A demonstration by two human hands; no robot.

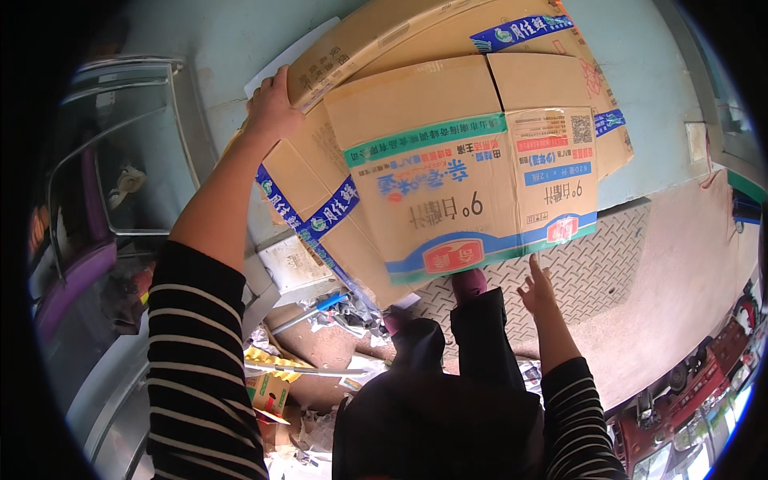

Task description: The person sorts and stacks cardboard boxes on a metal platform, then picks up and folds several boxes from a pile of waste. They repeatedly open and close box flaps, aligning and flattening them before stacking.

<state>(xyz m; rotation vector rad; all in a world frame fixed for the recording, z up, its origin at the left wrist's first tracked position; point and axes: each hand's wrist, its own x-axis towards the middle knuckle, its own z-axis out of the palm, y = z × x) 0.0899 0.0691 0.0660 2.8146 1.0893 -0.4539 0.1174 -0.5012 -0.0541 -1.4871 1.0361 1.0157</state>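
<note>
My left hand (pixel 274 110) is closed on the left end of a long folded cardboard piece (pixel 376 48) at the top of a stack. In front of it lies a flattened cardboard box (pixel 448 192) with blue, green and red printing, its lower edge toward me. My right hand (pixel 539 290) is just below that lower edge, fingers apart and one stretched up to the cardboard; whether it touches is hard to tell. Behind and under the printed box is a larger cardboard sheet (pixel 308 180) with blue tape strips.
Under the cardboard's near side is a metal tread plate (pixel 616 252). Litter and a small box (pixel 268 392) lie on the floor at lower left. A metal-framed glass case (pixel 120 152) stands at left. A red vehicle (pixel 704 376) shows at lower right.
</note>
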